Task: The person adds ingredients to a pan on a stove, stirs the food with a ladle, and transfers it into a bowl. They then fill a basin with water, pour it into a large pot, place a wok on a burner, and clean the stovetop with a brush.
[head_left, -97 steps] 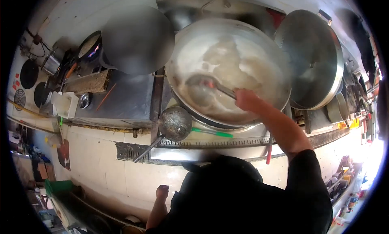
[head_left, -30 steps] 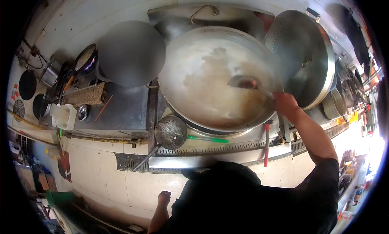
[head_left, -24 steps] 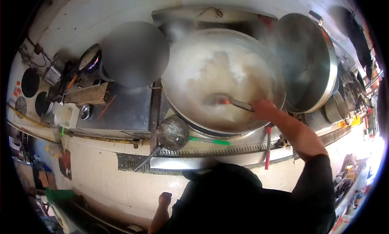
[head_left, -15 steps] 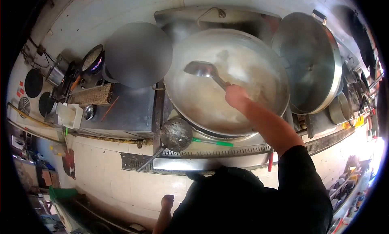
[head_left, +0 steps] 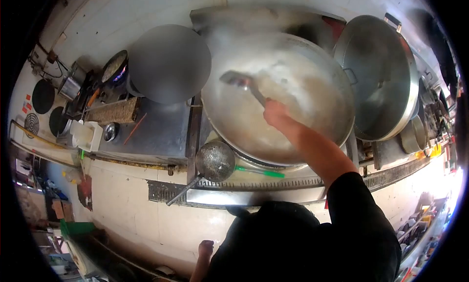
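Observation:
My right hand point(head_left: 275, 112) grips the grey handle of a broad metal spatula point(head_left: 238, 79). Its blade, blurred by steam and motion, is over the left part of a very large round pot point(head_left: 215, 125) full of cloudy, steaming liquid. Down by my body, away from the stove, my left hand point(head_left: 206, 247) has its fingers curled in and shows nothing in them. Just in front of the pot rests a round perforated strainer point(head_left: 215, 162) with a long handle. A green-handled tool point(head_left: 267, 173) lies beside that strainer.
A wide metal lid point(head_left: 378, 82) leans at the pot's right. On the left, a steel counter point(head_left: 161, 130) carries a small metal bowl point(head_left: 111, 131), a white container point(head_left: 89, 136) and a reddish stick point(head_left: 135, 128). A pan point(head_left: 115, 67) sits over a lit burner farther back.
My right hand and the spatula have shifted slightly left and up over the pot. Thicker steam veils the blade. My left hand stays low near my body.

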`<action>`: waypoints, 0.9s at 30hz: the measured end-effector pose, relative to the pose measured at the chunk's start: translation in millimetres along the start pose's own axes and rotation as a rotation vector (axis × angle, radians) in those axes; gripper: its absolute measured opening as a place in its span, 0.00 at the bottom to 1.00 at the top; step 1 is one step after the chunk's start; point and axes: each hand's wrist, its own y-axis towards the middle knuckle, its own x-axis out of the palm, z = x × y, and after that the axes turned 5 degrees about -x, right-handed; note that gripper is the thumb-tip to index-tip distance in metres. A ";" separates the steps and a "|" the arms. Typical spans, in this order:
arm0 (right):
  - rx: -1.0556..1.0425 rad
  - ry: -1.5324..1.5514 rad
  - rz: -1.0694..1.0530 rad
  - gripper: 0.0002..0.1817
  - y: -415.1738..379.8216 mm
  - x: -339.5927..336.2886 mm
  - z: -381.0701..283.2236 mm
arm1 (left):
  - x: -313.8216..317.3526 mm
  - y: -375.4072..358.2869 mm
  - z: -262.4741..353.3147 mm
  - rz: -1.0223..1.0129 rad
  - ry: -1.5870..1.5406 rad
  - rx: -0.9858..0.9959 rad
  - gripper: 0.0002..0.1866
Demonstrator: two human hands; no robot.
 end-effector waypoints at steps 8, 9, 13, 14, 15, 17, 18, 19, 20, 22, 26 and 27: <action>-0.337 -0.094 -0.115 0.12 -53.7 -71.5 63.1 | -7.9 20.9 9.6 -0.011 -0.437 -0.247 0.04; -0.329 -0.095 -0.110 0.12 -61.0 -75.7 74.3 | -0.3 26.1 1.9 -0.036 -0.202 -0.112 0.05; -0.090 -0.192 -0.243 0.11 -92.0 -86.0 96.6 | -26.2 40.2 12.9 -0.145 -0.326 -0.254 0.05; 0.008 -0.218 -0.155 0.11 -99.8 -87.0 99.7 | -34.8 43.8 12.0 -0.133 -0.080 -0.079 0.06; 0.019 -0.217 -0.151 0.11 -105.5 -84.1 104.9 | -40.3 47.7 10.4 -0.116 0.164 0.095 0.06; 0.106 -0.184 0.087 0.09 -115.8 -75.4 117.3 | -49.3 54.3 9.9 -0.116 0.015 -0.031 0.05; 0.113 -0.184 0.091 0.09 -123.7 -74.2 121.8 | -50.9 58.3 9.2 -0.115 -0.138 -0.165 0.05; 0.138 -0.129 0.124 0.09 -132.0 -72.9 126.7 | -51.7 62.8 9.8 -0.116 -0.135 -0.159 0.05; 0.161 -0.073 0.155 0.10 -137.7 -73.0 132.7 | -51.9 67.4 10.8 -0.137 -0.329 -0.335 0.04; 0.142 -0.008 0.032 0.11 -157.2 -106.4 135.3 | -52.8 73.4 9.5 -0.160 -0.518 -0.511 0.04; -0.051 -0.021 -0.180 0.14 -174.1 -126.9 185.9 | -57.1 80.8 8.7 -0.065 0.019 -0.004 0.04; -0.051 -0.019 -0.179 0.14 -176.1 -130.7 196.0 | -55.8 78.0 13.0 0.090 -0.144 0.048 0.04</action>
